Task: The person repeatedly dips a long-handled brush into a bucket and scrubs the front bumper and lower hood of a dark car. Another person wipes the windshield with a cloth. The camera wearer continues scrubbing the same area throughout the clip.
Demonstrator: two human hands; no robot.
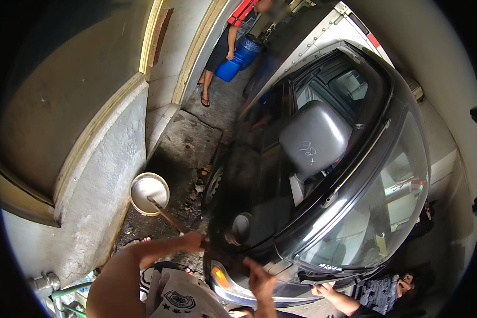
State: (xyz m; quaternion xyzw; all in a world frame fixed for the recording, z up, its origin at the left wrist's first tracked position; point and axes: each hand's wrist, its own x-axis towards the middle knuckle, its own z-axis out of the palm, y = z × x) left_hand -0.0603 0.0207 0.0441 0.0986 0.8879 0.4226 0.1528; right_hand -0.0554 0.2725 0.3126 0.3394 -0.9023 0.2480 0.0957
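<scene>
My left hand (193, 241) is closed around a long wooden stick (168, 216). The stick slants away to the left, and its far end dips into a round bucket (132, 196). Pale, cloudy contents show inside the bucket, which stands on the wet ground beside the wall. Lower down, my right hand (261, 281) is close to the front corner of a black van (249, 206). Its forefinger stretches out and the fingers look apart; nothing is plainly seen in them. An orange turn lamp (221, 276) sits on the van between my two hands.
A large grey side mirror (317, 139) juts from the van. Another person's hand (324, 289) reaches in by the van's front. Farther off, a person in dark shorts stands beside a blue plastic container (229, 70). A plastered wall (98, 185) runs along the left, with a pipe (43, 282) low down.
</scene>
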